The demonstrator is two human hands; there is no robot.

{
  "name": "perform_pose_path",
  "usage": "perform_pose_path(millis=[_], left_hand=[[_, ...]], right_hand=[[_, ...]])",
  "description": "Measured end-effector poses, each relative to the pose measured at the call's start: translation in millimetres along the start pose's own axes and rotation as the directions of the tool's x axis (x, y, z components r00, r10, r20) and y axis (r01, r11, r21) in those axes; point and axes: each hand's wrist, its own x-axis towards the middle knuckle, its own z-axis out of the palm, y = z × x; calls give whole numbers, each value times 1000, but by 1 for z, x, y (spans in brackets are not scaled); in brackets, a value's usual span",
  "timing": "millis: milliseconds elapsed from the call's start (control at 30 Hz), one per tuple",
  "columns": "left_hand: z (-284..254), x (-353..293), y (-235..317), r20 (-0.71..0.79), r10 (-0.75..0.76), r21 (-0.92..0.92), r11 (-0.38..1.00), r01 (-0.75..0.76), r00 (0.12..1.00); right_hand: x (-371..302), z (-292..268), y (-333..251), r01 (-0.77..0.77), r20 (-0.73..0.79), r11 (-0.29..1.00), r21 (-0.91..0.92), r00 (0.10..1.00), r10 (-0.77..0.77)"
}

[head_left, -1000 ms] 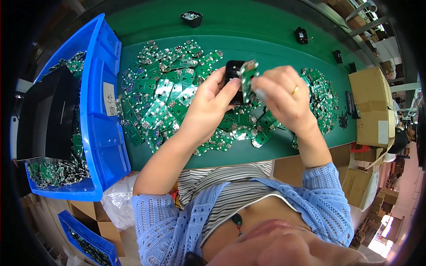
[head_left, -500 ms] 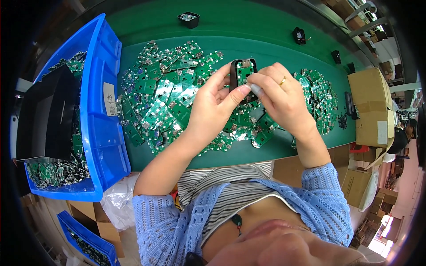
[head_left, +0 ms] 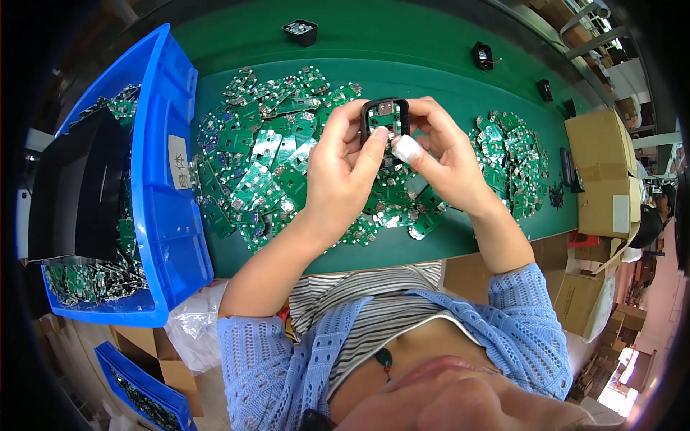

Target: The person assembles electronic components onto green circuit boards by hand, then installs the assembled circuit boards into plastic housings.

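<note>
A black plastic frame [head_left: 404, 113], with a green circuit board [head_left: 384, 119] inside it, is held up over the table between both hands. My left hand [head_left: 339, 164] grips its left side, the fingers behind and the thumb lying on the board. My right hand [head_left: 449, 159] closes round the right side, its thumb at the lower right of the board. A white covering [head_left: 407, 149] wraps the tip of that thumb. My fingertips hide the lower part of the board. Beneath and left of my hands spreads a heap of loose green circuit boards [head_left: 262, 147].
Another pile of boards [head_left: 510, 161] lies to the right, beside a cardboard box [head_left: 600, 172]. A big blue bin [head_left: 169, 215] at the left holds boards and a black box [head_left: 75, 187]. Small black housings [head_left: 300, 31] stand along the green table's [head_left: 402, 75] far side.
My right hand has moved from the front of the board to the frame's right side, thumb on the front. The frame has shifted slightly left.
</note>
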Motion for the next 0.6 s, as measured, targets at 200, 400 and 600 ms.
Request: perform_pose_path(millis=[200, 400, 600], left_hand=[[2, -1, -4, -27, 32, 10, 999, -32, 999], [1, 5, -8, 31, 0, -34, 999, 2, 1000], [-3, 5, -12, -41, -10, 230, 973, 19, 999]], right_hand=[[2, -2, -1, 157, 17, 980, -123, 988, -156], [19, -8, 12, 119, 21, 992, -43, 993, -118], [99, -72, 56, -141, -149, 987, -74, 980, 129]])
